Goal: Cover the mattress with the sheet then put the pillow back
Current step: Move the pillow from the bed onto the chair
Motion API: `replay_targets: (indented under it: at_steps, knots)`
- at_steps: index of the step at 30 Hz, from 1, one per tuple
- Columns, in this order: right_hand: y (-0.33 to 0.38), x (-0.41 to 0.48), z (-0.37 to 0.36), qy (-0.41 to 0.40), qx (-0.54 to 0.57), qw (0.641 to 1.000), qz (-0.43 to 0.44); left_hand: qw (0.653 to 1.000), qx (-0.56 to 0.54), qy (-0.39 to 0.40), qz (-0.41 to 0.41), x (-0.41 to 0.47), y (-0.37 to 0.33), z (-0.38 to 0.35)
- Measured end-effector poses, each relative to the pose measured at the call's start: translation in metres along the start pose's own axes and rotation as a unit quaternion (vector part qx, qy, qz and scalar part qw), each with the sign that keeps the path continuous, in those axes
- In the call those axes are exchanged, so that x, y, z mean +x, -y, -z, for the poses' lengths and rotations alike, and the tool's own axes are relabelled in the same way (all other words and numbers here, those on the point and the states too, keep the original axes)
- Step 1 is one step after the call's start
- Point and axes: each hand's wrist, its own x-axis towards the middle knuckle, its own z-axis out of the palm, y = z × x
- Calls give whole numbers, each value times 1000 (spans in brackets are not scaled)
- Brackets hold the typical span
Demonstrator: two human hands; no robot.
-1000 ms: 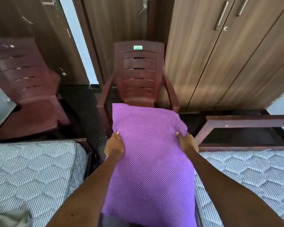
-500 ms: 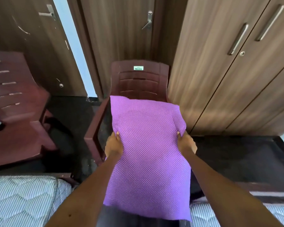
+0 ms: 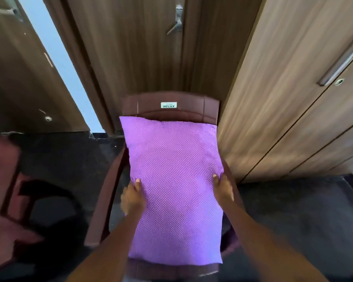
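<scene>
The purple dotted pillow (image 3: 175,186) is held over the seat of a dark brown plastic chair (image 3: 170,103), covering nearly all of the seat and backrest, so whether it rests there cannot be told. The left hand (image 3: 132,199) grips its left edge, thumb on top, the other fingers tucked out of sight behind the fabric. The right hand (image 3: 223,188) clamps the opposite edge likewise. Beyond the fingers a "DELUX" label (image 3: 168,105) shows. A 2nd chair (image 3: 2,180) left of them is blurred and cut off.
</scene>
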Motion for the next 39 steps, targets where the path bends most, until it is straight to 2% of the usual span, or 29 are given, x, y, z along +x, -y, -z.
replay_targets:
  at_steps: [3,5,7,10,12,14,16,18,22,29,35,39]
  knots:
    - [1,26,-29,76,6,994,-76,995,-17,102,12,32,5,-16]
    - [-2,36,-43,101,-10,990,-97,990,-7,142,-4,46,9,-31]
    - [2,46,-50,111,-64,983,-133,985,76,155,10,56,10,-49]
    - [11,51,-57,97,-162,970,-154,971,201,132,23,51,-5,-65]
    - [15,49,-62,68,-190,971,-127,972,209,109,-19,45,-17,-70]
    - [15,43,-64,78,-195,972,-106,960,222,129,-116,41,-15,-80]
    - [9,33,-64,109,-200,969,-91,936,227,178,-203,36,-9,-93]
    - [1,19,-59,123,-200,968,-85,921,221,209,-243,26,-8,-100]
    - [-23,-15,-44,127,-193,969,-88,862,285,298,-295,-9,-17,-104]
    - [-77,-93,-15,114,-171,969,-140,800,287,386,-359,-100,-14,-108]
    - [-140,-202,5,80,-77,974,-200,711,308,463,-431,-203,8,-101]
    - [-191,-288,22,42,-64,968,-238,642,332,487,-490,-282,26,-93]
